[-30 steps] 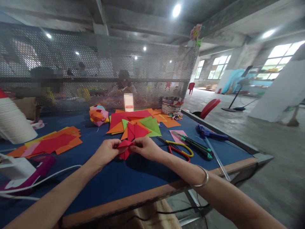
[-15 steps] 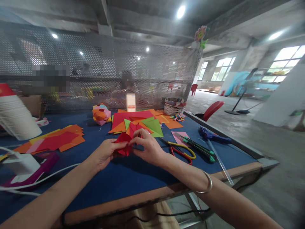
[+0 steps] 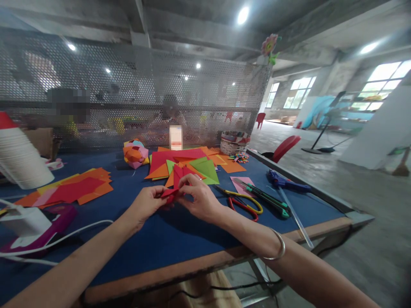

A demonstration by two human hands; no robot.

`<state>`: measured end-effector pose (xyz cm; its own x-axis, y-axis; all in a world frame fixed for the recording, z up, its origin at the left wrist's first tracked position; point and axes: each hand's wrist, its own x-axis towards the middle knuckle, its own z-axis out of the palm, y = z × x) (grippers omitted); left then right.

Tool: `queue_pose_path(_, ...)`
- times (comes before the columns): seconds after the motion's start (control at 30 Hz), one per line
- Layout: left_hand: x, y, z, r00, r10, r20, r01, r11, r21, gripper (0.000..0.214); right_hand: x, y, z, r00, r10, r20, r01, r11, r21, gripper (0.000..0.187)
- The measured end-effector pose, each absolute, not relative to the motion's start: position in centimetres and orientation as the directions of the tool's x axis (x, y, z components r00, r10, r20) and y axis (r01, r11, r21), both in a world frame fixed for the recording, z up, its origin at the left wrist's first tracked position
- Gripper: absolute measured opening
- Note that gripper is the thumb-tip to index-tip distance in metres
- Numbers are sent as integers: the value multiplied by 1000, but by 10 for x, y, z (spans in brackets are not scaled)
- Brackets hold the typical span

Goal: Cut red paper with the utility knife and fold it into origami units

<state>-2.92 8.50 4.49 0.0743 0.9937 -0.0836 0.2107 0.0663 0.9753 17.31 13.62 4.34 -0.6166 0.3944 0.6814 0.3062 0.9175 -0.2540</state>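
Both hands meet over the blue table [image 3: 180,239] on one folded red paper piece [image 3: 169,193]. My left hand [image 3: 146,205] pinches its left side with closed fingers. My right hand [image 3: 199,198] pinches its right side, fingers curled over the fold; a metal bangle sits on that wrist. The paper is held just above the tabletop and is partly hidden by my fingers. Right behind the hands lies a heap of red, orange and green paper sheets [image 3: 189,164].
Scissors [image 3: 245,203], a green cutter [image 3: 265,196] and a blue glue gun [image 3: 285,185] lie to the right. More orange and red sheets [image 3: 72,190] lie at the left, beside a white cone [image 3: 19,156] and a cabled device [image 3: 30,224]. A paper ball [image 3: 135,153], a basket [image 3: 233,142] and a perforated metal screen [image 3: 128,94] stand behind.
The red paper piece has been turned and pressed flatter between my fingers. My right hand rose over it and curled in. The view shifted slightly.
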Motion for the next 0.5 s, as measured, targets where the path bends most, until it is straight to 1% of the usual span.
queue_pose_path(0.1, -27, 86, 43, 110, 993, -54, 249, 25, 968, 38, 174, 137, 43, -619, 417, 666, 346, 906, -246, 21)
queue_pose_path(0.33, -20, 85, 39, 165, 984, 74, 321, -124, 939, 40, 174, 141, 41, -593, 485, 643, 446, 862, -239, 26)
queue_pose_path(0.43, -18, 86, 37, 159, 978, 135, 378, -186, 907, 38, 173, 141, 40, -589, 508, 628, 468, 848, -247, 28)
queue_pose_path(0.5, -17, 85, 36, 124, 973, 196, 418, -230, 879, 37, 173, 140, 40, -595, 519, 614, 470, 844, -257, 28)
